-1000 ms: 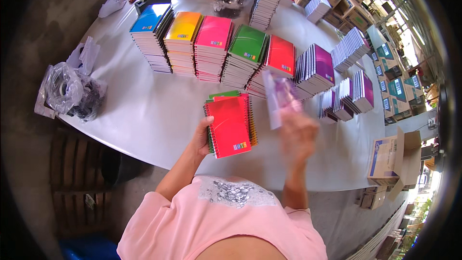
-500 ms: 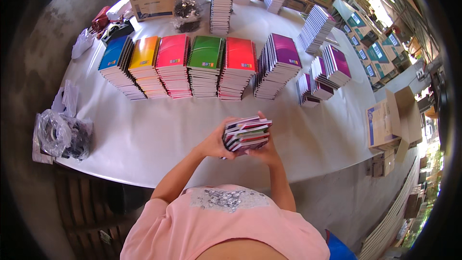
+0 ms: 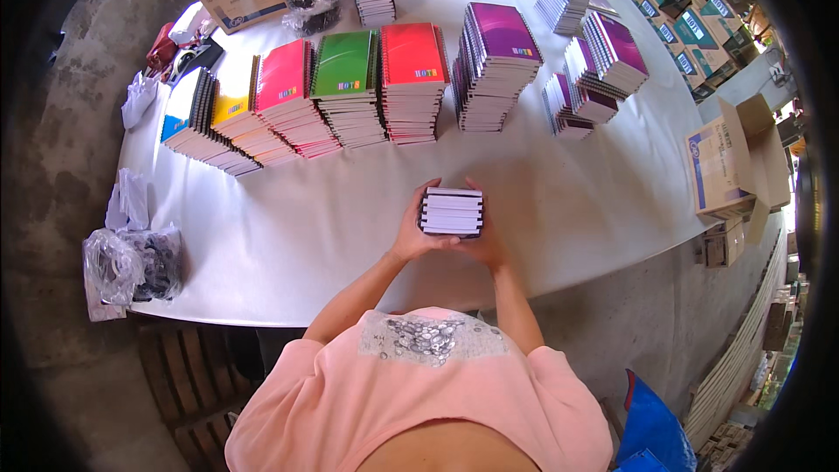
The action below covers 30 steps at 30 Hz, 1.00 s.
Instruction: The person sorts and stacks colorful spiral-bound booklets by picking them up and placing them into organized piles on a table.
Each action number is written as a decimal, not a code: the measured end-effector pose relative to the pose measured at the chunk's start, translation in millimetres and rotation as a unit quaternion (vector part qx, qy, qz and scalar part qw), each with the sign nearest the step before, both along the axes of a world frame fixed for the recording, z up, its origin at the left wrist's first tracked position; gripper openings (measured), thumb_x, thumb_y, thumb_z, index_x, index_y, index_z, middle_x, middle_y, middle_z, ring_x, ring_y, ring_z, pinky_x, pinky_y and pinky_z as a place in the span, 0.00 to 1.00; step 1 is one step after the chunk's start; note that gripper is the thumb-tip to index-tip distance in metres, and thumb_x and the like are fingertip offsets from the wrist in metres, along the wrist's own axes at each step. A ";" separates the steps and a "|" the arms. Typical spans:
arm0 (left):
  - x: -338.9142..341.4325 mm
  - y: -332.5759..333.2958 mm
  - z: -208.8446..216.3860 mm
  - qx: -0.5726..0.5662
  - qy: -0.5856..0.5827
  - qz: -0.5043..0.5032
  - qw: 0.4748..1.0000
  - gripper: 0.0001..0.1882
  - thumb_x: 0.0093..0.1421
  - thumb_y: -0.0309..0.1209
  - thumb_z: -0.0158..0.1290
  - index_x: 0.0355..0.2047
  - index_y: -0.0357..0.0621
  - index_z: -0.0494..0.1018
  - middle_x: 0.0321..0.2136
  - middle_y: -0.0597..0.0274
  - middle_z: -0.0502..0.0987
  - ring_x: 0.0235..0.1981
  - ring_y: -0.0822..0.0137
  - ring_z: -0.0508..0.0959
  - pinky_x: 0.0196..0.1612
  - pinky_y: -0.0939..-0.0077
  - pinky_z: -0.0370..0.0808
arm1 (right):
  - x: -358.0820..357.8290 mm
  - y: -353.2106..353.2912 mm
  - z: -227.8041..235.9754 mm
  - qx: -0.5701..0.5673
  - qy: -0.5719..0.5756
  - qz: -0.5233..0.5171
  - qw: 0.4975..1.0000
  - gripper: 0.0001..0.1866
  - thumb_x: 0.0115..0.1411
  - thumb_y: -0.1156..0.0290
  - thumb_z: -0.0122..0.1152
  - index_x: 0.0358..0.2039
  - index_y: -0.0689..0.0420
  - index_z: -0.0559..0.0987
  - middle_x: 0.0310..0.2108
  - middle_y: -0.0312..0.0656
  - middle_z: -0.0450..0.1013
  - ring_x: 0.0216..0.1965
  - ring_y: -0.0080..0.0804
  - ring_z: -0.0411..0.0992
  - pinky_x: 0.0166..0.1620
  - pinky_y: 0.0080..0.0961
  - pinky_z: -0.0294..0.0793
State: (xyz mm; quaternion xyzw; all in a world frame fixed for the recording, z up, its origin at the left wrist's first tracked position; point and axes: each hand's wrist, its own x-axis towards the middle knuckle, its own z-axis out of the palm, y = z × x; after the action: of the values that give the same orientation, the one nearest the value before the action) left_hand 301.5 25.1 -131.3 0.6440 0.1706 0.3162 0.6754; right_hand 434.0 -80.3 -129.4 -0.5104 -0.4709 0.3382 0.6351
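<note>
Since half a second ago, the bundle of notebooks (image 3: 452, 211) has turned and come into line: coloured covers fanned out unevenly then, and now mostly white page edges face up between the palms. The left hand (image 3: 419, 232) and right hand (image 3: 486, 240) cup it from both sides, fingers parted only as wide as the bundle, their tips reaching its far corners and the rest curling round the near edge. So it sits squarely inside the grip, in front of the chest; I can't tell whether it touches the surface (image 3: 297, 218).

It should be fairly light, I'd judge, stiff across the covers and hardly fragile, though glossy covers could slide over one another and wire bindings might snag. Pressing both sides at once seems the safest hold.

Beyond the fingers stand the red stack (image 3: 414, 57) and green stack (image 3: 347, 65), with the tall purple stack (image 3: 502, 33) rightward.
</note>
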 end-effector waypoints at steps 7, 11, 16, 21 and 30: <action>-5.5 7.4 -7.7 0.008 0.091 0.010 0.996 0.47 0.26 0.35 0.74 0.47 0.36 0.61 0.41 0.57 0.72 0.44 0.66 0.72 0.50 0.72 0.68 | 13.6 -6.7 -19.4 -0.095 0.004 0.030 0.995 0.38 0.41 0.72 0.71 0.53 0.56 0.62 0.42 0.38 0.67 0.46 0.30 0.66 0.52 0.28 0.65; -10.0 12.3 -12.0 0.038 0.126 -0.020 0.991 0.45 0.25 0.36 0.74 0.43 0.36 0.62 0.39 0.56 0.74 0.42 0.66 0.73 0.47 0.72 0.69 | 10.0 -13.5 -24.6 -0.096 -0.066 -0.001 0.993 0.34 0.41 0.72 0.70 0.49 0.57 0.65 0.41 0.41 0.68 0.46 0.35 0.67 0.50 0.31 0.65; -4.1 11.4 -24.0 0.177 0.116 0.005 0.977 0.47 0.24 0.38 0.74 0.45 0.38 0.60 0.39 0.56 0.73 0.42 0.64 0.74 0.47 0.70 0.70 | 12.0 -11.6 -25.2 -0.056 -0.187 -0.025 0.980 0.33 0.40 0.70 0.70 0.48 0.58 0.66 0.41 0.45 0.67 0.47 0.42 0.66 0.49 0.33 0.65; 14.5 -9.0 -14.0 -0.129 0.032 -0.046 0.990 0.50 0.25 0.38 0.74 0.47 0.39 0.58 0.42 0.56 0.71 0.43 0.61 0.73 0.47 0.67 0.69 | 19.5 -26.0 -27.0 -0.084 -0.186 -0.070 0.977 0.34 0.40 0.68 0.71 0.47 0.59 0.65 0.41 0.46 0.69 0.46 0.42 0.68 0.47 0.33 0.67; 51.2 -12.4 45.4 -0.061 0.006 -0.126 0.990 0.51 0.34 0.35 0.71 0.56 0.36 0.55 0.49 0.56 0.67 0.51 0.65 0.67 0.56 0.69 0.62 | 36.1 -45.2 57.3 -0.042 -0.041 -0.164 0.985 0.36 0.40 0.71 0.73 0.50 0.60 0.65 0.41 0.42 0.73 0.42 0.31 0.72 0.45 0.27 0.72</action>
State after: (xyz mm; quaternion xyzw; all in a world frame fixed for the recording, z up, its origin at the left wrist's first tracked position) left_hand 352.7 12.6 -85.9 0.6195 0.1112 0.2137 0.7472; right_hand 470.1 -125.6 -72.0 -0.6206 -0.3919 0.2280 0.6398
